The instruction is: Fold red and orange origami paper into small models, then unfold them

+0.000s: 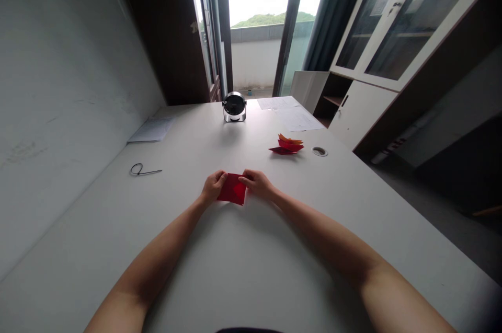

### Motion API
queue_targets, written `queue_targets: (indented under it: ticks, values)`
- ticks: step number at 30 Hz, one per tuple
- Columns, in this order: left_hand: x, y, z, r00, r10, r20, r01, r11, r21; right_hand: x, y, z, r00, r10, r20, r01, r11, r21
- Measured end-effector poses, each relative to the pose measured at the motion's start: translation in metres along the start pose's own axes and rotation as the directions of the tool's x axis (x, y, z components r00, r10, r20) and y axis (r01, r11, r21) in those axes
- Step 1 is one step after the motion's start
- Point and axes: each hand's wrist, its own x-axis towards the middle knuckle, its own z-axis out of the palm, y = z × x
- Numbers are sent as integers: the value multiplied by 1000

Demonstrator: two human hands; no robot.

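Between my two hands is a roughly square piece of red paper (232,190), lifted a little off the white table (188,137). Its left edge is pinched by my left hand (214,185), thumb on top. My right hand (255,183) grips the upper right corner, also with the thumb on the near face. The lower right corner shows more than one layer, so the paper looks folded. Fingers behind the sheet are hidden. Beyond my right hand lies a small pile of folded red and orange paper pieces (288,146).
A black cable tie (144,170) lies at the left. Toward the back stand a small round black-and-silver fan-like device (234,106) and printed sheets (300,118). More paper (152,129) rests by the left wall. A round cable hole (319,151) is at the right.
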Motion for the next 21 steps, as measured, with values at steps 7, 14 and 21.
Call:
queue_targets:
  ticks: [7, 14, 21]
  values:
    - [0, -4, 1, 999, -21, 37, 23, 998, -64, 0, 1, -1, 1000, 0, 6, 0, 1000, -17]
    - [1, -8, 0, 998, -10, 60, 15, 997, -80, 0, 3, 2, 1000, 6, -7, -6, 1000, 0]
    - [1, -6, 1, 999, -7, 40, 10, 998, -67, 1, 1, 3, 999, 33, -22, -33, 999, 7]
